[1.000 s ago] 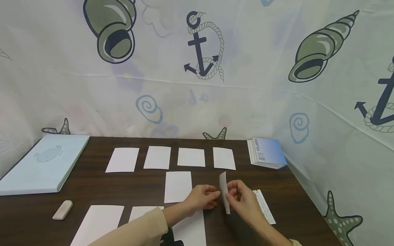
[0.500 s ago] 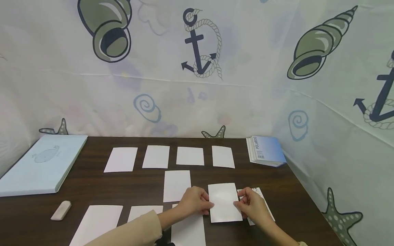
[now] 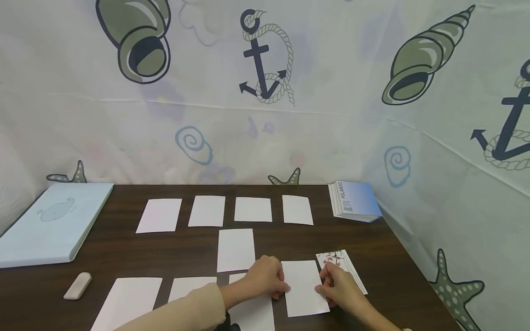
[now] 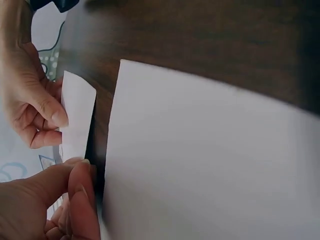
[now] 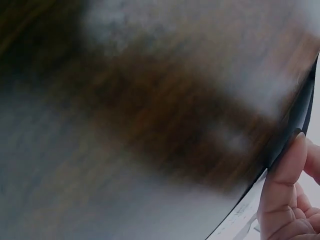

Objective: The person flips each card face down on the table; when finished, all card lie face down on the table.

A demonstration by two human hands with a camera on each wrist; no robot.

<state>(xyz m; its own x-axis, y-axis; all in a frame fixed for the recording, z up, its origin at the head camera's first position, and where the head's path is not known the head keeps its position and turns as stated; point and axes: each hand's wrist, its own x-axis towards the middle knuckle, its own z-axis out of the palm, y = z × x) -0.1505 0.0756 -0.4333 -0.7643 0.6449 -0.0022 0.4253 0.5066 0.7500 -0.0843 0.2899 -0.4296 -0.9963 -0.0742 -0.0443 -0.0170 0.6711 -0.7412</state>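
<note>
A blank white card is held by both hands low over the dark table, in front of the person. My left hand pinches its left edge between thumb and forefinger. On the opposite edge, the thumb and fingers of my right hand pinch it too. The left wrist view shows this card tilted between both hands, beside a larger-looking white card on the table. Partly behind the right hand lies a small stack of cards with pink blossoms on top.
Four-sided white cards lie in a back row, including one, with another before them. More white cards lie in front, partly under the left sleeve. A blue Polaroid pack, a pale blue book and an eraser-like white block flank them.
The card, edge-on at first, has turned its blank face up and come down nearer the person with both hands. The blossom card on the stack now shows. The head view has shifted slightly.
</note>
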